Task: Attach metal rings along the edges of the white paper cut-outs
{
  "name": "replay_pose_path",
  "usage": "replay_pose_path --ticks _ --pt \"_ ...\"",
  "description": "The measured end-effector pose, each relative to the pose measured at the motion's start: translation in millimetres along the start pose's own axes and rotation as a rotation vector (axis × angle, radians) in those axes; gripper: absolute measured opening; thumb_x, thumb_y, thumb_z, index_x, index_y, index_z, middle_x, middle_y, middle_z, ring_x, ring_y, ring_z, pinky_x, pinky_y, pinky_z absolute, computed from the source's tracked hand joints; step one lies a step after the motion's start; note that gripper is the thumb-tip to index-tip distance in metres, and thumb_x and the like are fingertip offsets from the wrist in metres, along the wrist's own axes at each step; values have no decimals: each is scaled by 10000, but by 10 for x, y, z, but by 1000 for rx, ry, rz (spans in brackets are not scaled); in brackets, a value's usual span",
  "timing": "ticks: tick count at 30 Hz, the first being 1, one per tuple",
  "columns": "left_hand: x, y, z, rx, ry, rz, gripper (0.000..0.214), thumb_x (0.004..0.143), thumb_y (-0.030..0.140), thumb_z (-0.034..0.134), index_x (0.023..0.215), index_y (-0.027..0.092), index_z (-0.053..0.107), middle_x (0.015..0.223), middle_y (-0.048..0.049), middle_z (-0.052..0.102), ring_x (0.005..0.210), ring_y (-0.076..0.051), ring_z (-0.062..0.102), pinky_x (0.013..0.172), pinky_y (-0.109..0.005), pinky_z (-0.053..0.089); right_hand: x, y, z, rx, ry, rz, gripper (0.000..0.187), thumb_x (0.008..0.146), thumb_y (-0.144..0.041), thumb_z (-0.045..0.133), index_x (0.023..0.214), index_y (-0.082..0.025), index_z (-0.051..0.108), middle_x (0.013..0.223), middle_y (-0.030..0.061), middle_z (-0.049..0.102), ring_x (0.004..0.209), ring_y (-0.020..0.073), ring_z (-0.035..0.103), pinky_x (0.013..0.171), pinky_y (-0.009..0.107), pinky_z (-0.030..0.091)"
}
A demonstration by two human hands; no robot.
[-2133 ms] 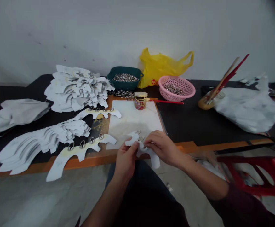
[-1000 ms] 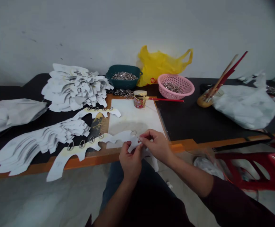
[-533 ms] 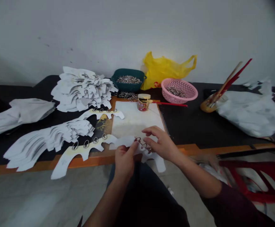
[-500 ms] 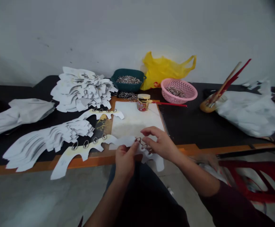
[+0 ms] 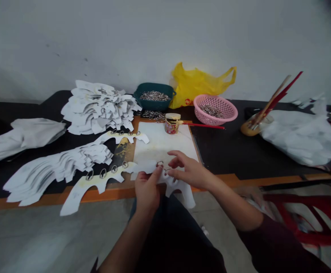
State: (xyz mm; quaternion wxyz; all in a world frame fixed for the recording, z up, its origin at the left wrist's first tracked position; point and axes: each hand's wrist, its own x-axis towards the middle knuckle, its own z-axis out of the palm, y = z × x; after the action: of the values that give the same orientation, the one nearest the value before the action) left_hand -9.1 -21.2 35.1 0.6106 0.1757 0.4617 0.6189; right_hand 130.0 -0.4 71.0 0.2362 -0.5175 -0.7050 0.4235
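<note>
Currently, left hand [image 5: 147, 189] pinches a white cutout [image 5: 171, 184]; right hand [image 5: 188, 170] arches half-open beside it.

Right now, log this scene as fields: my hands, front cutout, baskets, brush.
Left hand: gripping the white cutout
Right hand: open beside the white cutout, contact unclear
Front cutout: overhangs the table edge, bearing four rings
Teal basket: holds metal pieces
Pink basket: holds metal pieces
Red-handled brush: bristle end at the jar, handle toward the right

stacked white cut-outs [image 5: 58, 167] and a basket [image 5: 210, 120] of metal parts [image 5: 211, 110] suggest a workshop.
</note>
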Motion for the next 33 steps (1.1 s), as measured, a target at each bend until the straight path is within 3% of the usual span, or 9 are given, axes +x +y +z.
replay_pose_path --ticks 3,7,9,11,14,17,23,27,33 --pt "18 296 49 -102 102 83 252 574 171 718 798 156 605 762 -7 673 695 -139 633 712 -298 517 -34 30 -139 -71 48 -58 405 715 -319 641 1091 -199 549 1018 57 606 943 173 554 852 339 431" --pt "-53 505 88 199 117 574 194 678 219 654 864 177 622 833 -18 661 814 -161 620 815 -335 491 -43 -4 -144 173 213 -71 324 795 -355 543 1080 -201 540 1119 79 563 1025 174 530 885 341 422" --pt "-84 371 114 600 1 779 183 727 206 600 903 171 635 897 -48 644 892 -190 595 863 -367 466 -26 37 -122 431 147 21 332 831 -417 469 1067 -193 533 1080 90 587 956 169 580 808 329 472" --pt "-112 101 145 921 -264 900 231 752 160 540 969 172 619 1002 -89 600 976 -212 556 890 -398 449 -4 159 -134 587 159 130 375 846 -464 413 1060 -179 529 1048 105 604 885 169 615 742 322 497" --pt "-199 -319 154 1198 -515 901 379 732 222 576 1084 87 539 1139 -211 511 1097 -312 476 884 -494 437 -26 435 -232 434 378 182 374 834 -458 429 1018 -155 550 999 113 624 862 181 619 744 335 491" --pt "-281 -459 44 1337 -709 927 510 717 296 611 1160 82 477 1235 -231 459 1201 -364 374 931 -541 392 -195 640 -307 -51 506 16 303 835 -359 457 1035 -156 561 1056 114 600 979 200 565 857 369 434" --pt "13 -115 -377 1588 -575 1082 396 796 238 519 1168 119 458 1241 -189 470 1222 -325 365 965 -516 367 -628 633 112 -749 410 -165 333 864 -241 441 1190 -244 505 1223 62 545 1252 243 343 1007 464 212" --pt "194 -52 -569 1706 -548 1106 443 790 305 532 1175 103 449 1250 -202 455 1202 -330 382 967 -514 351 -680 669 364 -819 378 -107 412 865 -334 458 1267 -246 431 1276 55 509 1280 257 293 1016 472 158" --pt "187 19 -594 1752 -589 1032 457 803 388 500 1176 127 461 1236 -167 488 1162 -289 430 945 -440 356 -613 751 300 -753 343 -126 364 874 -333 440 1217 -215 477 1214 72 556 1220 240 385 1025 471 109"
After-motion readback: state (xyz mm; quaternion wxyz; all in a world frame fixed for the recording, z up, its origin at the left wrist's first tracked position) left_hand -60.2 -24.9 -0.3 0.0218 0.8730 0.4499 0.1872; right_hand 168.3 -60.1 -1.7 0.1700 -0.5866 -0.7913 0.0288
